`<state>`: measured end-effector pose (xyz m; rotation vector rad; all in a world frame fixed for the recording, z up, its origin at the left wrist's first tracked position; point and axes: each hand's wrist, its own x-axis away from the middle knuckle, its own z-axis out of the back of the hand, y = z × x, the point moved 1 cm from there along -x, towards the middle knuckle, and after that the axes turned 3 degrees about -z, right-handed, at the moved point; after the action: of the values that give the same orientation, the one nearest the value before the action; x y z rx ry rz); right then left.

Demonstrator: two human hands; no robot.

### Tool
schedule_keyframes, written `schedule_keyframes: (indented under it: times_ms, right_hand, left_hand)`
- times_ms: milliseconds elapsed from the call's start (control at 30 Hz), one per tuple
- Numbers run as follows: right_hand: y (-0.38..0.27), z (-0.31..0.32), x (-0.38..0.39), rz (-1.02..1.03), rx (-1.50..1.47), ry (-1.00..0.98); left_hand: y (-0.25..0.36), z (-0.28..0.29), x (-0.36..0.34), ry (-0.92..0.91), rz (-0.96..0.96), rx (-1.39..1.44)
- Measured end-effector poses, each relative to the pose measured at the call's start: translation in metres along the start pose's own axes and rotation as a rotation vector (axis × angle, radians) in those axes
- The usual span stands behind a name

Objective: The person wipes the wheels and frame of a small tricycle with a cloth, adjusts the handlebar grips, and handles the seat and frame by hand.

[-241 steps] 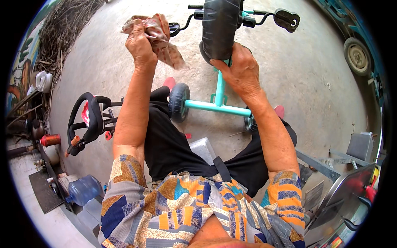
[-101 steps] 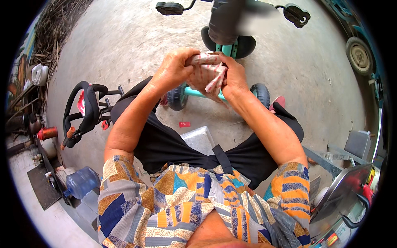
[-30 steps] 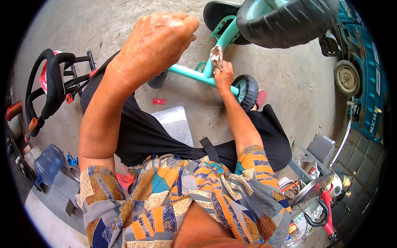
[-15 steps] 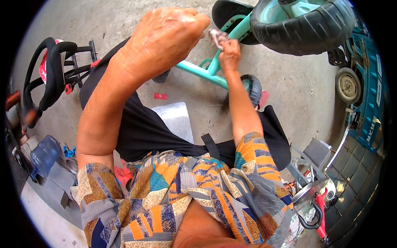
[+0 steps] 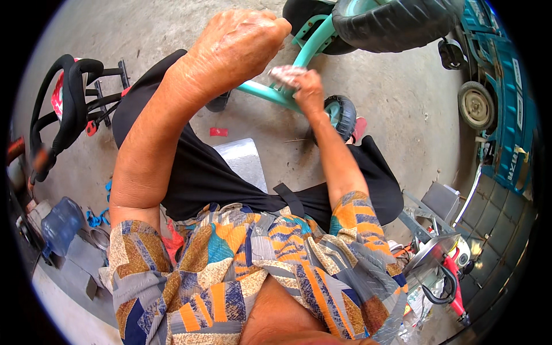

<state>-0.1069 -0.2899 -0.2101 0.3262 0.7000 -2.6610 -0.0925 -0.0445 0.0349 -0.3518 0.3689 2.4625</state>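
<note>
A turquoise child's tricycle frame (image 5: 312, 49) lies before me, its big black front wheel (image 5: 397, 26) at the top. One small rear wheel (image 5: 344, 115) shows beside my right forearm; the other (image 5: 218, 102) is partly covered by my left wrist. My right hand (image 5: 310, 93) is closed around a crumpled pale, pinkish cloth (image 5: 286, 75), which lies over the frame where the tubes join. Higher and to the left, my left hand (image 5: 241, 46) makes a fist with its back toward me. Whatever its fingers hold is hidden.
A silvery block (image 5: 244, 161) and a red scrap (image 5: 218, 131) are on the concrete between my legs. At left are a black-padded frame (image 5: 72, 109) and a blue water jug (image 5: 63, 224). A blue cargo vehicle (image 5: 509, 115) stands right, above a grey metal stand (image 5: 428, 227).
My right hand and the cloth have moved down and left along the tube to the joint. The left fist stays nearly in place. The tricycle appears slightly farther up and left.
</note>
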Motion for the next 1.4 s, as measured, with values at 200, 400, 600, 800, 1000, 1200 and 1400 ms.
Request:
schedule_keyframes:
  times_ms: [200, 400, 600, 800, 1000, 1200, 1400]
  right_hand:
    - [0.017, 0.039, -0.107, 0.060, 0.051, 0.311]
    - [0.016, 0.010, -0.088, 0.031, 0.174, 0.230]
    - [-0.021, -0.020, 0.003, -0.144, 0.060, -0.044]
    - [-0.034, -0.017, 0.041, -0.068, 0.021, -0.086]
    - [0.011, 0.022, 0.072, -0.157, 0.110, -0.120]
    - [0.008, 0.012, 0.081, -0.308, 0.226, -0.101]
    - [-0.060, -0.043, 0.049, -0.272, -0.007, -0.080]
  left_hand:
    - [-0.007, -0.002, 0.001, -0.038, 0.034, -0.028]
    - [-0.007, 0.001, 0.002, -0.075, 0.055, -0.025]
    - [-0.004, -0.002, -0.001, -0.108, 0.047, -0.031]
    - [0.002, -0.010, -0.004, -0.185, 0.018, -0.045]
    - [-0.002, -0.009, 0.001, -0.141, 0.009, -0.050]
    - [-0.007, -0.006, 0.003, -0.134, 0.036, -0.074]
    - [-0.005, -0.003, 0.001, -0.129, 0.021, -0.045]
